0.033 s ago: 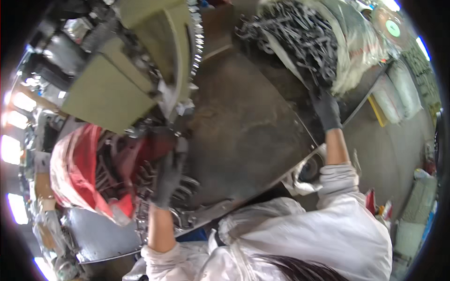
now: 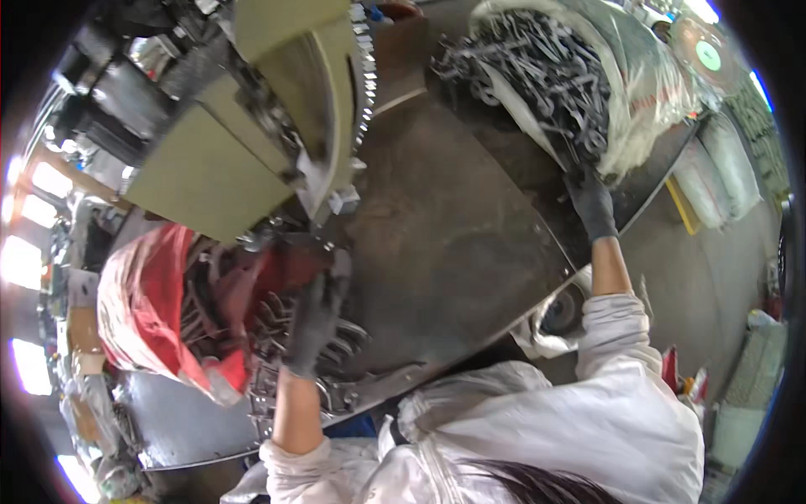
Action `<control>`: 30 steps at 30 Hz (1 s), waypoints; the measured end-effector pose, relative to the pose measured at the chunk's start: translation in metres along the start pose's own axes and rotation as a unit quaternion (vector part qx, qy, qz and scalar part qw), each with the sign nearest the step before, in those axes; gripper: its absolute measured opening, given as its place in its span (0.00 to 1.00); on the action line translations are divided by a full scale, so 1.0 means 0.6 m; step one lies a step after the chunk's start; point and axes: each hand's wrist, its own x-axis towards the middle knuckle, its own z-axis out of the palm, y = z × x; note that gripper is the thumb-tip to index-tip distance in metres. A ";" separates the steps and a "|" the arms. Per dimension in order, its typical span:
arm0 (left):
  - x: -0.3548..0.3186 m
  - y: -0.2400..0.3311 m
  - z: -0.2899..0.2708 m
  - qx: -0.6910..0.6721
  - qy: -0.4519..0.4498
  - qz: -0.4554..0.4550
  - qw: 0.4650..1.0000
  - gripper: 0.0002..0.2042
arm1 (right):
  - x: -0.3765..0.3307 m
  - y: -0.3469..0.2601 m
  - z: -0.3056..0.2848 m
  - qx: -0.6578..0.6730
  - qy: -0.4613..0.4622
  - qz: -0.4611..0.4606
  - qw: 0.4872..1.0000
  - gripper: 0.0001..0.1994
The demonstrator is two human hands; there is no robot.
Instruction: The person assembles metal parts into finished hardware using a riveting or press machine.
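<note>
My left hand (image 2: pixel 316 326), in a dark grey glove, is over a heap of curved metal pieces (image 2: pixel 348 340) in front of a red-lined sack (image 2: pixel 159 302). Its fingers look stretched forward, somewhat blurred, with no held piece visible. On the far right, my right hand (image 2: pixel 593 207), gloved alike, reaches to the mouth of a pale woven sack (image 2: pixel 631 109). Dark metal pieces with ring-like ends (image 2: pixel 550 76) spill from that sack. The right fingertips merge with the lowest pieces, so their grip is hidden.
A brown metal tabletop (image 2: pixel 437 218) lies between both sacks. At the back left stands an olive-coloured machine (image 2: pixel 210 172) with a toothed curved rim (image 2: pixel 367 84). Filled white bags (image 2: pixel 714 172) rest beyond the table's right edge. A round fitting (image 2: pixel 561 312) sits below the front edge.
The whole view has shifted slightly to the right. Both hands keep nearly the same places against the sacks and metal pieces.
</note>
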 end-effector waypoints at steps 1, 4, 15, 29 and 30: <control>0.026 0.019 -0.007 0.005 0.012 0.009 1.000 0.18 | 0.026 0.071 0.025 -0.024 0.077 0.011 0.997 0.23; 0.003 0.030 -0.030 -0.358 -0.056 -0.108 0.926 0.16 | 0.061 0.065 0.084 0.201 0.079 0.100 0.971 0.15; 0.031 -0.002 -0.053 -0.492 0.110 -0.256 0.825 0.19 | -0.210 -0.416 -0.003 0.511 -0.305 -0.049 0.802 0.24; 0.052 -0.039 -0.049 -0.418 0.103 -0.112 0.896 0.16 | -0.261 -0.619 0.075 0.574 -0.441 -0.079 0.685 0.18; 0.054 -0.044 -0.043 -0.417 0.105 -0.115 0.896 0.16 | -0.254 -0.608 0.101 0.508 -0.399 -0.198 0.737 0.18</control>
